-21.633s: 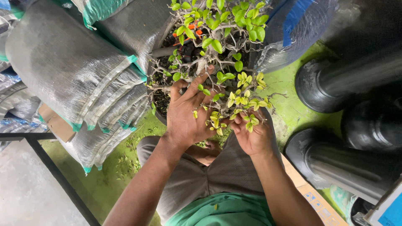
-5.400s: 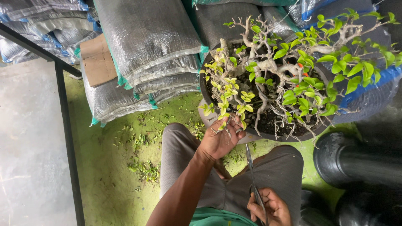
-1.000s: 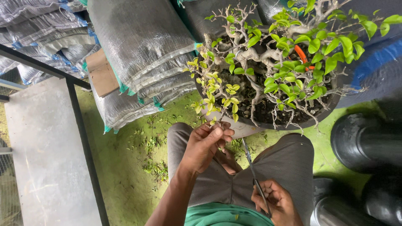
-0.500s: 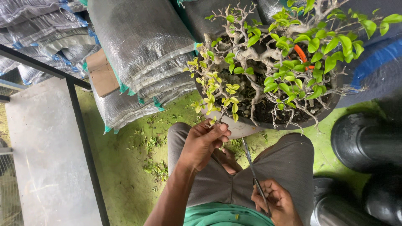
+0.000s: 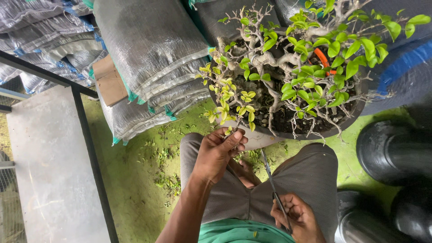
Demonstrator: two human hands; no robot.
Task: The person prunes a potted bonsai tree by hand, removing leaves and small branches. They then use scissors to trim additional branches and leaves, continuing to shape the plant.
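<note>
Fingertips of my left hand (image 5: pixel 216 155) pinch a thin yellow-leaved twig (image 5: pixel 229 108) drooping from the gnarled bonsai (image 5: pixel 292 67) in its shallow dark pot (image 5: pixel 310 130) just before my knees. My right hand (image 5: pixel 299 218) grips slim metal scissors (image 5: pixel 272 184), blades shut. Steady the springy twig gently; snip close, sparing the pale knotty bark.

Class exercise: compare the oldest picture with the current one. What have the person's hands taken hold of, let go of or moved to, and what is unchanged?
The right hand left the foliage, dropped to the lap and now holds thin scissors. The left hand moved from cupping the leaves to pinching a low yellow-green twig with its fingers. The potted bonsai, sacks and black pots stayed put.
</note>
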